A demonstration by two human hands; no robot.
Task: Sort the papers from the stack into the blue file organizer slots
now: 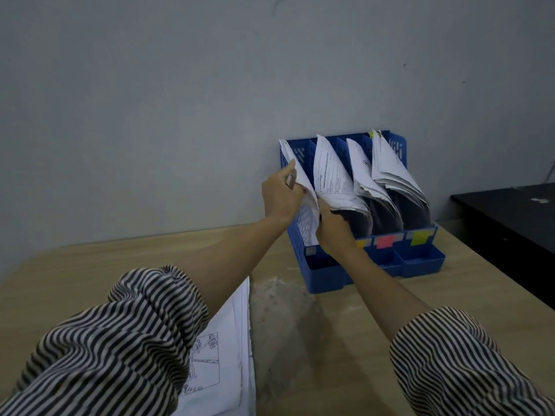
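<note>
Stack (231,340) half under sleeve (120,340), print unreadable

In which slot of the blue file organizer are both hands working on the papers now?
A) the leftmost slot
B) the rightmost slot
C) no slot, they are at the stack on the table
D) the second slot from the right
A: the left hand and the right hand both hold the papers in the leftmost slot of the blue file organizer.

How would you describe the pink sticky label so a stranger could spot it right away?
Find the blue file organizer against the wall on the wooden table. Along its front ledge, below the papers, the pink label sits between a yellow one and a green one.
</note>
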